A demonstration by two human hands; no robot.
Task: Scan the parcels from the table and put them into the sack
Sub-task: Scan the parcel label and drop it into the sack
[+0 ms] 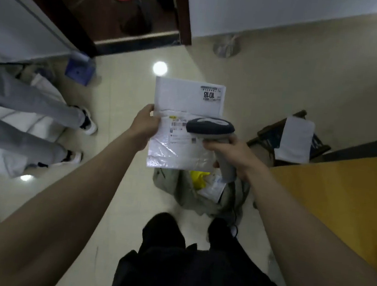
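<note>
Now the left hand (146,123) pinches the white parcel (185,123) by its left edge, thumb on top, the other fingers hidden behind it, holding it flat and face-up over the floor. Right hand (231,154) is wrapped round the handle of the scanner (210,127), whose head hovers right over the printed label (179,130), partly covering it. Best play here, I'd say: pull the scanner back a touch so the whole barcode sits in its beam, keep the parcel taut so the glossy wrap doesn't glare, and wait for the read before letting go. Directly below, between the parcel and the person's dark legs, lies the grey sack (177,189), mouth open with a yellow packet and other parcels inside, so the drop looks short and straight. Off to the right, the yellow table (342,197); beyond it a dark chair (269,131) carrying a white parcel. Shiny pale tiled floor (128,83), ceiling lights reflected in it. Another person's grey-trousered legs (32,109) stand on the left.
</note>
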